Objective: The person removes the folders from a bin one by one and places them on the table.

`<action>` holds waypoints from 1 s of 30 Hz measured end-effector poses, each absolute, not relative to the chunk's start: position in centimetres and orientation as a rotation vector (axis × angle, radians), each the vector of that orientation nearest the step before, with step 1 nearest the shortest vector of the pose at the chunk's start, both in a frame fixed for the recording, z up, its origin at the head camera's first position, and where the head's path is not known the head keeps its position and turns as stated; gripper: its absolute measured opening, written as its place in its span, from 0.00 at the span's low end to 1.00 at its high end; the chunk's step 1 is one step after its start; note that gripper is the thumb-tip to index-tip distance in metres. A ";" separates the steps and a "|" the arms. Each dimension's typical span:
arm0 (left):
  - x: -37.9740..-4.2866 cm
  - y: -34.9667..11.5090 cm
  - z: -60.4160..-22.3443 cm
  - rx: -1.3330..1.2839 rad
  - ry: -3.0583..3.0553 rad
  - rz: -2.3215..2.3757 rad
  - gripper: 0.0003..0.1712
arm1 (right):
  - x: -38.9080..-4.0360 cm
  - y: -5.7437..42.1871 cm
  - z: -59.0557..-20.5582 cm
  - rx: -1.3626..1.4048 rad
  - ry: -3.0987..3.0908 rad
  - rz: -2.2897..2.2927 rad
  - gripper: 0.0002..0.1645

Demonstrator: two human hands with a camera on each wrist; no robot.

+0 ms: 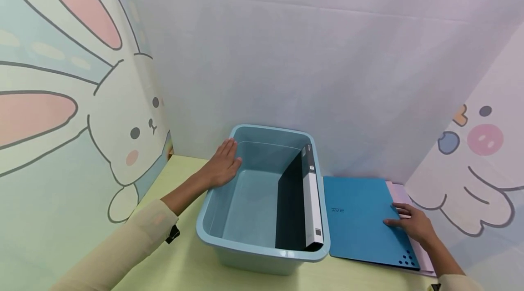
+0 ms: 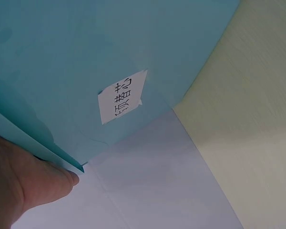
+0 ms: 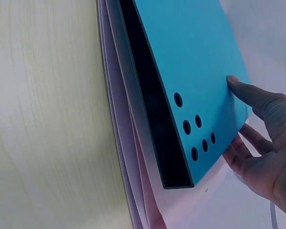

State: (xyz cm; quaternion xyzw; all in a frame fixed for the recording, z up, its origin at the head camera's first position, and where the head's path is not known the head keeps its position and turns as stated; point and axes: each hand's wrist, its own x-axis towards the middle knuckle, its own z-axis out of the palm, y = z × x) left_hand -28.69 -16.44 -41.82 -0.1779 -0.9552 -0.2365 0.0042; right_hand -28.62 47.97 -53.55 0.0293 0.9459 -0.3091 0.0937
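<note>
A light blue plastic bin [image 1: 254, 200] stands before me, and my left hand [image 1: 222, 167] rests on its left rim with the fingers straight. In the left wrist view, that hand [image 2: 28, 181] lies along the rim, above a white label [image 2: 123, 97] on the bin's outer wall. Inside the bin, against the right wall, a black-and-white file box [image 1: 313, 200] stands on edge. My right hand [image 1: 413, 225] holds the right edge of a blue file box [image 1: 360, 218]. Its thumb [image 3: 250, 91] presses the blue cover near several round holes, while the other fingers are at the edge.
Under the blue file box lie pink and lilac folders [image 3: 119, 119], their edges sticking out. Everything stands on a pale wood-grain table [image 1: 180, 259]. A plain pale wall [image 1: 286, 63] rises close behind the bin, with cartoon-printed walls [image 1: 127, 154] at both sides.
</note>
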 end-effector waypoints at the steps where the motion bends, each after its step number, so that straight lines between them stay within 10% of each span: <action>1: -28.7 -16.4 -41.8 -0.557 -2.990 -0.744 0.41 | -28.6 47.9 -53.6 0.096 2.825 -0.919 0.60; 30: -28.5 -16.3 -41.7 -0.552 -2.997 -0.734 0.41 | -28.1 47.3 -54.5 -0.063 2.967 -0.646 0.39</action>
